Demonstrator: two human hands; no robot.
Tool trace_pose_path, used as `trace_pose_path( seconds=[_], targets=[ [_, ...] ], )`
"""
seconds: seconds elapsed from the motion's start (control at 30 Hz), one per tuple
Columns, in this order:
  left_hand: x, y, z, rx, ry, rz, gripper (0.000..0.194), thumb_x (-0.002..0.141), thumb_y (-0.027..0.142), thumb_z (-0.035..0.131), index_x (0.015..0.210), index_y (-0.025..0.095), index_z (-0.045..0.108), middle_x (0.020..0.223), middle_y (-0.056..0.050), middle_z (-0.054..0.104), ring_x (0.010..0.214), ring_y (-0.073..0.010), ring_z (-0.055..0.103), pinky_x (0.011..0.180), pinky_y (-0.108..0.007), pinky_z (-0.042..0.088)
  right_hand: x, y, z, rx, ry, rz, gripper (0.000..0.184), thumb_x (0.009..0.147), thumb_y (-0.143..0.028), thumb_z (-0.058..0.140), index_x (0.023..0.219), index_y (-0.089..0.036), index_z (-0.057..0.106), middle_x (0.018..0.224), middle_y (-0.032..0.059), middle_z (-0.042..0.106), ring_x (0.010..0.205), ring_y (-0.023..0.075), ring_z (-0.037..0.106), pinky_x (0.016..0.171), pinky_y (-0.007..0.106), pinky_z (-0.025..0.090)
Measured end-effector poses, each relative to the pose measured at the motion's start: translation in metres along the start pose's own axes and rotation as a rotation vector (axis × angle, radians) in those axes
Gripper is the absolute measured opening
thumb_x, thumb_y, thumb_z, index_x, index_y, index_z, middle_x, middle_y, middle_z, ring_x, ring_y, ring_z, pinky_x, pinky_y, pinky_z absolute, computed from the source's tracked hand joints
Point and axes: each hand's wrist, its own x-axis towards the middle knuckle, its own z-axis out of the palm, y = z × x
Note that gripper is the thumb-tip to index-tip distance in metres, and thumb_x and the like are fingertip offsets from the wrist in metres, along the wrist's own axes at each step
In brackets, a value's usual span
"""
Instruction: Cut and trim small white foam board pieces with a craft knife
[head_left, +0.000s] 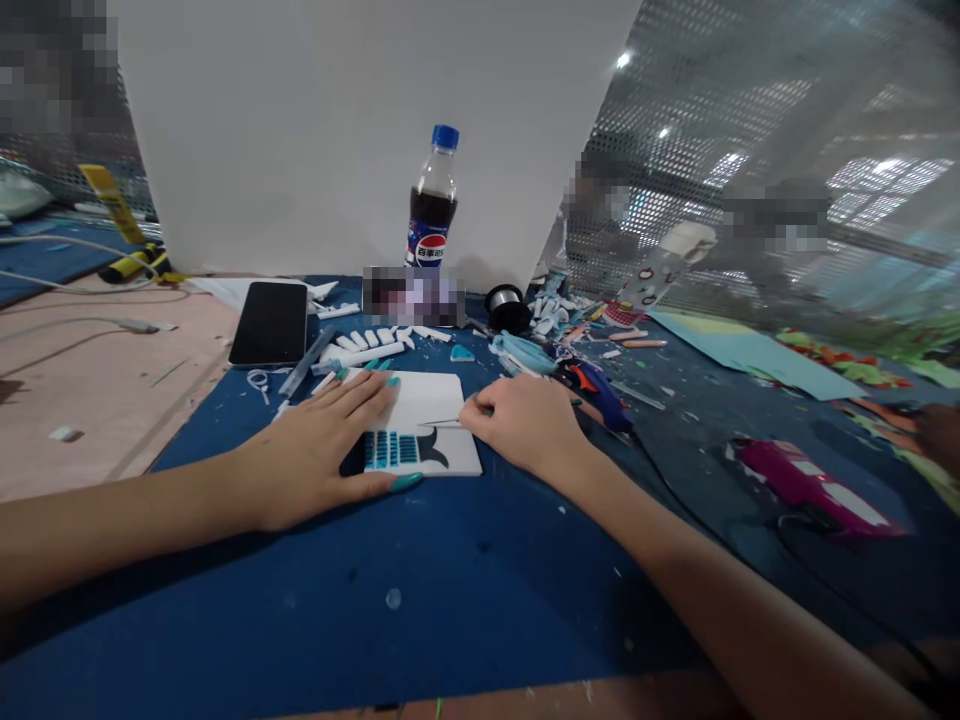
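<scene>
1. a white rectangular flat panel lies on a dark blue mat that covers part of the pale counter; rows of small glossy teal strips and a dark grey forked tail shape sit along its near part.
2. the left hand is spread flat, palm down, over the panel's left side, its thumb along the near edge; it presses on the panel and grips nothing.
3. the right hand is closed in a pinch on a thin, pointed metal tool, whose tip reaches left over the panel, just beyond the tail shape.
4. just beyond the panel are scattered white foam-like sticks and a small teal piece; a black-screened phone lies to their left.
5. a clear plastic cola bottle with a blue cap stands upright before a tall white board; dark drink fills it up to its shoulder.
6. a black spool carrying silvery wire is near the bottle, on its right.
7. farther right stands a see-through, red-patterned bottle with a pale top; its contents are too blurred to tell.
8. a blue-and-orange glue gun lies beyond the right hand.
</scene>
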Motion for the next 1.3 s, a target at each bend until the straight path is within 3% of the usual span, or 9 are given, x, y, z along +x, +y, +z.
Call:
trace_pose_path(
  seconds=[0.27,0.47,0.73,1.1,1.3],
  targets=[
    [0.0,0.002,-0.001,0.009,-0.02,-0.016,0.085,0.079,0.071,0.029,0.142,0.016,0.015,0.149,-0.007,0.005,0.136,-0.0319,0.009,0.109,-0.05,0.015,0.004,-0.002,0.001,-0.063,0.016,-0.002,0.042,0.075,-0.035,0.039,0.038,-0.015,0.044,0.036,0.0003,0.036,0.039,0.0076,0.023,0.044,0.023,0.013],
    [0.001,0.002,-0.001,0.017,-0.029,-0.016,0.087,0.078,0.072,0.028,0.142,0.014,0.015,0.149,-0.007,0.005,0.136,-0.0319,0.008,0.109,-0.05,0.015,0.007,-0.002,0.001,-0.115,0.066,0.006,0.044,0.075,-0.038,0.039,0.037,-0.015,0.041,0.035,-0.0006,0.033,0.039,0.0073,0.022,0.046,0.023,0.012],
    [0.0,0.003,-0.002,0.014,-0.013,-0.015,0.086,0.079,0.072,0.028,0.142,0.015,0.016,0.149,-0.006,0.006,0.136,-0.0317,0.009,0.109,-0.05,0.016,0.007,-0.004,-0.002,-0.109,0.04,0.014,0.05,0.076,-0.045,0.041,0.037,-0.015,0.038,0.036,-0.0007,0.033,0.039,0.0073,0.02,0.045,0.024,0.011],
    [0.0,0.0,0.001,0.016,0.007,0.001,0.085,0.078,0.071,0.03,0.142,0.016,0.016,0.149,-0.008,0.008,0.136,-0.0323,0.011,0.108,-0.05,0.018,0.013,-0.004,0.002,-0.112,0.029,0.014,0.04,0.071,-0.039,0.043,0.038,-0.015,0.045,0.036,-0.0011,0.03,0.04,0.0076,0.021,0.045,0.024,0.012],
    [0.0,-0.001,0.001,0.03,0.002,0.016,0.085,0.08,0.07,0.03,0.143,0.018,0.008,0.15,-0.006,0.004,0.136,-0.0308,0.01,0.109,-0.048,0.017,0.015,-0.006,-0.006,-0.136,-0.002,-0.003,0.035,0.07,-0.033,0.042,0.042,-0.015,0.053,0.037,-0.0021,0.026,0.038,0.0076,0.017,0.044,0.025,0.012]
  ],
)
